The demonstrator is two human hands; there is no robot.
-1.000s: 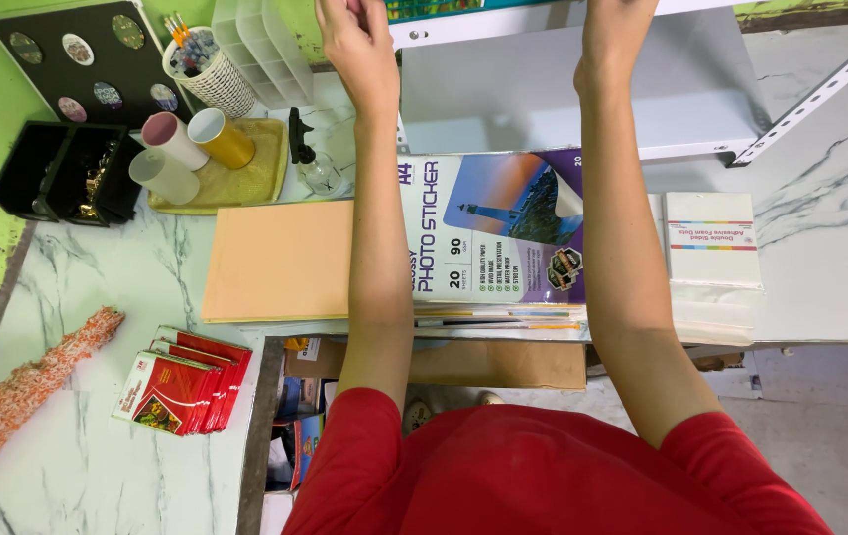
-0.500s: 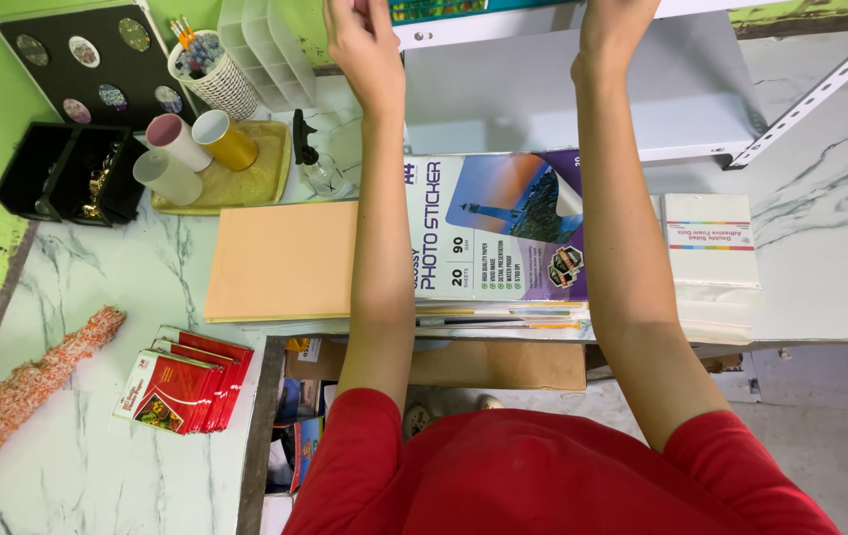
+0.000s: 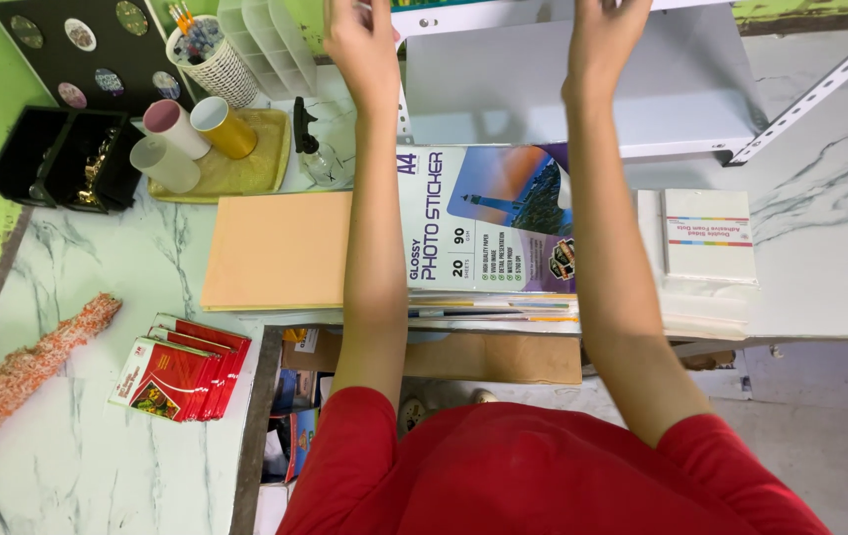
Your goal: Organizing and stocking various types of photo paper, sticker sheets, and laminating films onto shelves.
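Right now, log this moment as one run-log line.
left hand: raised to white shelf | right hand: raised to shelf | grip: unclear | below: paper pack, tan sheet on counter

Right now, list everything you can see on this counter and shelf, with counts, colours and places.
paper pack: one, glossy, blue and purple, on a stack at the counter edge
tan sheet: one, left of the pack
white pack: one, right of the pack
mugs: three, pink-rimmed, yellow, white, lying on a yellow tray
spray bottle: one, clear, black top, beside the tray
pen basket: one, white, top left
black bin: one, far left
red packets: a fanned stack, lower left
white shelf: one, top
left hand: raised at the shelf
right hand: raised at the shelf
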